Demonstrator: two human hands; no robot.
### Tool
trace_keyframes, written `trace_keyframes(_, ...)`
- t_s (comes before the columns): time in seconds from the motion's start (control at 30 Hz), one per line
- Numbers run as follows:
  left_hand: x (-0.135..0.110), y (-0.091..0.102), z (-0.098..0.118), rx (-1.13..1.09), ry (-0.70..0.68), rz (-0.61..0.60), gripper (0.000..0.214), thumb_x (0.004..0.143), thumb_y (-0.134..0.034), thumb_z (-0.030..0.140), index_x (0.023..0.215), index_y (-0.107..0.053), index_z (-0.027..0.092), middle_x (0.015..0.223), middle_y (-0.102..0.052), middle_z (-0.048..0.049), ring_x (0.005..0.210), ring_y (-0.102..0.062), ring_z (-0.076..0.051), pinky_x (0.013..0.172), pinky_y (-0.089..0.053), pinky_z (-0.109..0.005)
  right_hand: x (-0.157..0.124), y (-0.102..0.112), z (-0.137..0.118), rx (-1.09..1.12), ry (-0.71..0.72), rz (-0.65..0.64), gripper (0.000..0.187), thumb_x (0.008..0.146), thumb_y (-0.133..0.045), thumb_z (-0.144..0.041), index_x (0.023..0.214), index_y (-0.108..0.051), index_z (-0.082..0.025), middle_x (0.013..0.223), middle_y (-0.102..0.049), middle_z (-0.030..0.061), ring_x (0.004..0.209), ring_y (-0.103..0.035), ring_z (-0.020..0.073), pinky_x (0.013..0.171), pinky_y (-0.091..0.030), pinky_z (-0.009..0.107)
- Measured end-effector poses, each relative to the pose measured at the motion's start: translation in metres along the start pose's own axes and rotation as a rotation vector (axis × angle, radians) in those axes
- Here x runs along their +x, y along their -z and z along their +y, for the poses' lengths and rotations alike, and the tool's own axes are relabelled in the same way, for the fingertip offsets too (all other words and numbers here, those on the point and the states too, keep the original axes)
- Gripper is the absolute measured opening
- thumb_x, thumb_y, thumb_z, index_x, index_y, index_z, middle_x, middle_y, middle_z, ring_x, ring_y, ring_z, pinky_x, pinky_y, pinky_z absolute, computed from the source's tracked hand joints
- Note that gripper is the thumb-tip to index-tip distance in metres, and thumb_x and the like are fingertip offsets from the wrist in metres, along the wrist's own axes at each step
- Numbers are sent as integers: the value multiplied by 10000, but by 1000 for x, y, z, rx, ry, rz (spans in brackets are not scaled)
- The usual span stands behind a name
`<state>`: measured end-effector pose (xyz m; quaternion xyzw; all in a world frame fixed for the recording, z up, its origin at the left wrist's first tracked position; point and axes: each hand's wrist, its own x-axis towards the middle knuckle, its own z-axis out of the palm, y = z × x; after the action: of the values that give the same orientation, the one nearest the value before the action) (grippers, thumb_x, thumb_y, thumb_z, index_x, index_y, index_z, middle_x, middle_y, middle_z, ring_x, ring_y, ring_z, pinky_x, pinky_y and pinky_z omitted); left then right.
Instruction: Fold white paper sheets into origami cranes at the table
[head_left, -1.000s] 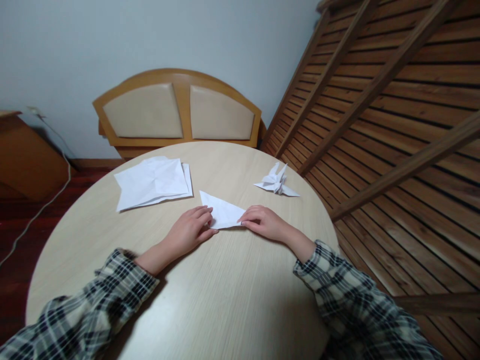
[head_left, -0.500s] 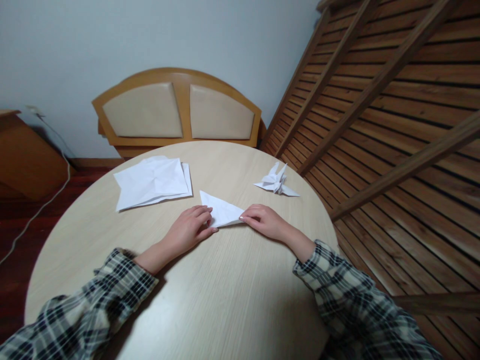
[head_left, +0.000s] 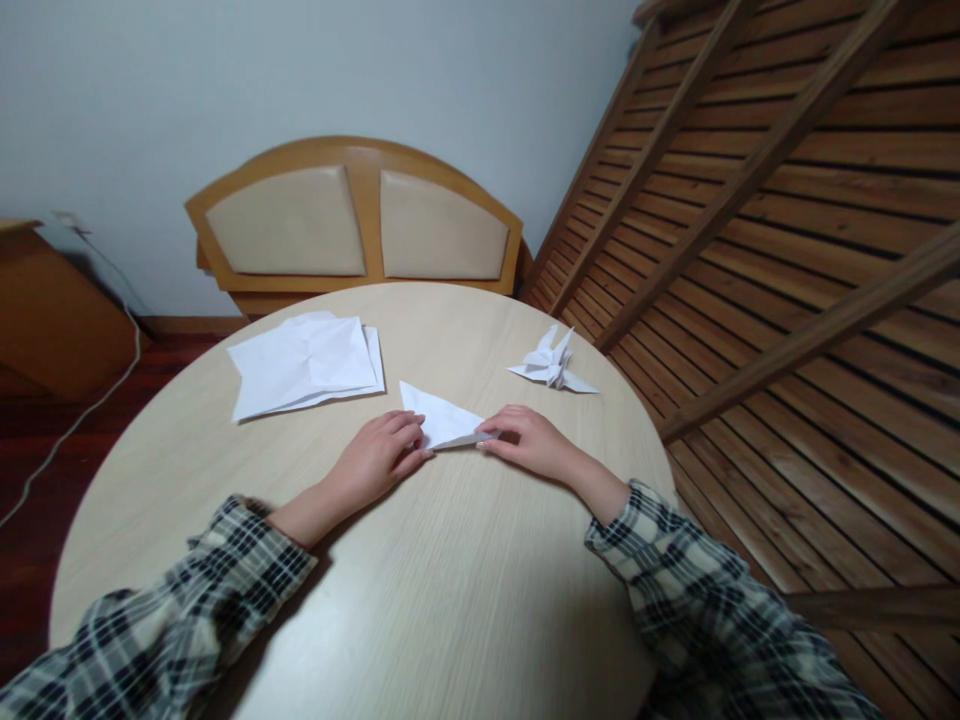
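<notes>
A white sheet of paper folded into a triangle lies on the round table between my hands. My left hand grips its left side near the lower edge, fingers on top and thumb at the front. At the right corner, my right hand pinches the paper between thumb and fingers. The corner under my right fingers is partly hidden. Beyond my right hand rests a folded paper crane, its wings spread.
Several creased white sheets lie stacked at the table's back left. The pale wooden table has a rounded edge. Behind it stands a padded headboard; a slatted wooden panel leans on the right. A white cable runs down at left.
My right fingers have opened a little and shifted slightly at the paper's right corner. The paper's front edge has lifted or moved back slightly. My left hand has barely moved.
</notes>
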<state>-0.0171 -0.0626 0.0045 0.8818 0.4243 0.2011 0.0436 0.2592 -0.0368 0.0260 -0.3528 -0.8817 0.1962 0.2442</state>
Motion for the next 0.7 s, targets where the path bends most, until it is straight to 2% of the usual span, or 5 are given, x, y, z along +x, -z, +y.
trace_keyframes(0.23,-1,-1,0,-17,4,12,255,976,-499,397,913,-629,187,1224,-663,-121,1164,-581,-295,982,-489,-487,0,-1,7,-53,-51,26,142,923,-616,-248,902,-741,-184,851,-729,61,823,-635,182,774,-471,317)
trace_keyframes(0.7,-1,-2,0,-21,12,15,237,986,-473,367,936,-620,187,1198,-672,-123,1158,-583,-291,980,-489,-499,1,-4,9,-68,-169,69,198,916,-580,-177,1036,-733,-212,1020,-755,61,951,-665,217,870,-486,374)
